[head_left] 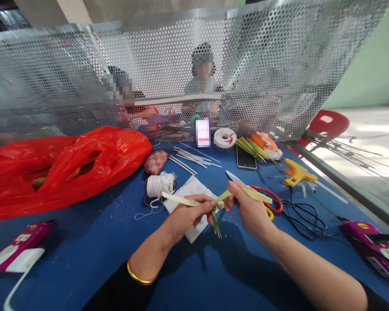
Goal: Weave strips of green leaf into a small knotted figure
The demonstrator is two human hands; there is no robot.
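Note:
My left hand (194, 212), with a gold bangle at the wrist, is closed on a small bunch of thin green stems (217, 225) that hang below its fingertips. A pale strip (180, 198) runs out leftward over this hand. Between thumb and fingers, my right hand (250, 211) pinches a pale yellow-green leaf strip (259, 195), whose narrow end meets the bunch. White paper (192, 188) lies under my left hand. Beside my right hand are scissors (275, 198) with red and yellow handles, partly covered by it. A spool of white string (160, 185) sits left of the paper.
White sticks (196, 156), a ribbon roll (225, 138), green leaves (253, 149) over a phone (245, 159) and a perforated metal screen (162, 56) are ahead. A red bag (126, 149) lies left; a yellow glue gun (300, 173) with black cord lies right. People sit beyond the screen.

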